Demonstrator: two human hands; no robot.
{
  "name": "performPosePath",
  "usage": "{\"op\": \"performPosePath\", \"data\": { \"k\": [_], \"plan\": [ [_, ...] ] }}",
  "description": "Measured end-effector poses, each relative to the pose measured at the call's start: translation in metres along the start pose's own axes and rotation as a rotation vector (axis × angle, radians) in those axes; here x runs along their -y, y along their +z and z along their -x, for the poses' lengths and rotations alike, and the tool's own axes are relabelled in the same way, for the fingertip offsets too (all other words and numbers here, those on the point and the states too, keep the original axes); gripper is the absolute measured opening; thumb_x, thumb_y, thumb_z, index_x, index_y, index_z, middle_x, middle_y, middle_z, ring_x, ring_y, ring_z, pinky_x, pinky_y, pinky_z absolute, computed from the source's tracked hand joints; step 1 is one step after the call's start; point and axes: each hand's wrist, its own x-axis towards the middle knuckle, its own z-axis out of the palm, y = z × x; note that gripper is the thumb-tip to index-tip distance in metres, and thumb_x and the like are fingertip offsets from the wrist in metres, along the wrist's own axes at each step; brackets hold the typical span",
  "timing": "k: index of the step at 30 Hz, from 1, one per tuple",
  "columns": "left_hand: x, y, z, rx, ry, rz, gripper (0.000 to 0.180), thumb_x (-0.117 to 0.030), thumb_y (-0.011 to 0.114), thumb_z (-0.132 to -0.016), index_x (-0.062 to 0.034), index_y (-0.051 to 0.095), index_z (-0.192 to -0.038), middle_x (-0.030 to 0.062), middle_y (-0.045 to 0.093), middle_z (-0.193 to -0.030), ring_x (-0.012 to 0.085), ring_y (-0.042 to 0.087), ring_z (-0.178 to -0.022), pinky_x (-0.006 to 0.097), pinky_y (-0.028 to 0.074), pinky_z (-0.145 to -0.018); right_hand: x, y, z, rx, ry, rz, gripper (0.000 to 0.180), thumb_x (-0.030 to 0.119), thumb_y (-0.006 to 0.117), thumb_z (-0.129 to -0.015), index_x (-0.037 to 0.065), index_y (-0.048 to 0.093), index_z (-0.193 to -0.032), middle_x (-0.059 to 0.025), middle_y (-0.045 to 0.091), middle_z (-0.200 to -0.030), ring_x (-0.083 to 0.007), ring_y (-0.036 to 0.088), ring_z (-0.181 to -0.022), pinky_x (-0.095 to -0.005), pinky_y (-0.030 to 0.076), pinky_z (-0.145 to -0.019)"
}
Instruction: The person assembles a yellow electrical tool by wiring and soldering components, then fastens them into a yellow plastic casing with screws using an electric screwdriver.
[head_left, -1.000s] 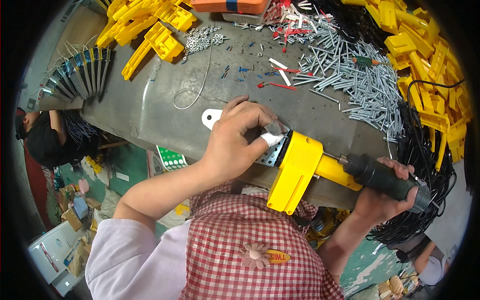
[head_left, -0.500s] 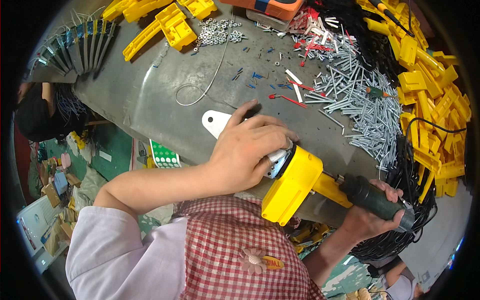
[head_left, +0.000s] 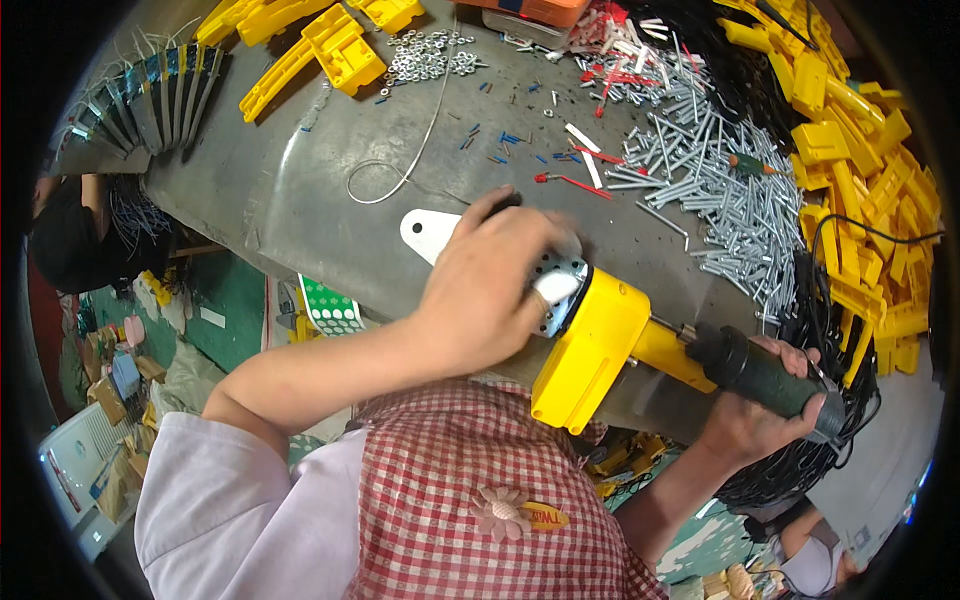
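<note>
Left hand (head_left: 490,285) clamps the yellow part (head_left: 590,345); right hand (head_left: 750,420) grips the screwdriver (head_left: 760,372).

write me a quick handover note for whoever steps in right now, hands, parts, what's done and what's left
Left hand: pressed down over the perforated metal plate at the mouth of the yellow plastic housing, near the table's front edge.
Right hand: gripping the dark green screwdriver handle, its shaft running into the yellow housing.
White flat metal bracket lies just left of the left hand on the grey table.
Silver screws are heaped behind; more yellow plastic parts are stacked at right.
Done: plate seated on housing, driver engaged.
Left: whether the screw is tight cannot be seen; many parts are unassembled.
</note>
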Motion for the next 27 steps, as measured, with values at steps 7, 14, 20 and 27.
{"op": "performPosePath", "data": {
  "k": [7,14,20,27],
  "plan": [
    [0.002,-0.030,-0.004,0.391,0.277,-0.142,0.034,-0.031,0.070,-0.071,-0.0095,0.051,-0.088,0.0120,0.051,-0.124,0.0331,0.044,-0.119,0.056,0.021,-0.105,0.029,-0.011,0.024,0.017,0.001,-0.003,0.043,0.028,0.055,-0.084,0.005,0.044,-0.118,-0.0025,0.045,-0.086,-0.0156,0.046,-0.085,-0.0380,0.036,-0.090],
    [0.003,-0.028,-0.007,0.422,0.310,-0.189,0.040,-0.032,0.072,-0.068,-0.0070,0.050,-0.090,0.0114,0.051,-0.123,0.0334,0.045,-0.116,0.050,0.028,-0.100,0.017,-0.004,0.039,0.018,-0.034,0.021,0.043,0.027,0.056,-0.083,0.006,0.045,-0.118,-0.0022,0.048,-0.085,-0.0150,0.047,-0.085,-0.0373,0.035,-0.090],
    [0.004,-0.018,0.003,0.291,0.217,-0.147,0.055,-0.034,0.072,-0.069,-0.0060,0.045,-0.107,0.0124,0.051,-0.122,0.0329,0.045,-0.114,0.045,0.032,-0.096,0.002,-0.013,0.040,0.069,-0.038,-0.065,0.037,0.028,0.057,-0.083,0.008,0.045,-0.112,-0.0010,0.048,-0.085,-0.0145,0.047,-0.085,-0.0362,0.035,-0.090],
    [-0.001,-0.029,-0.006,0.419,0.180,-0.136,0.072,-0.030,0.074,-0.068,-0.0037,0.040,-0.126,0.0157,0.046,-0.122,0.0332,0.043,-0.117,0.046,0.032,-0.100,0.003,-0.014,0.039,0.014,-0.083,0.053,0.042,0.029,0.055,-0.085,0.006,0.041,-0.117,-0.0023,0.045,-0.086,-0.0154,0.046,-0.088,-0.0370,0.035,-0.092]
  ]
}}
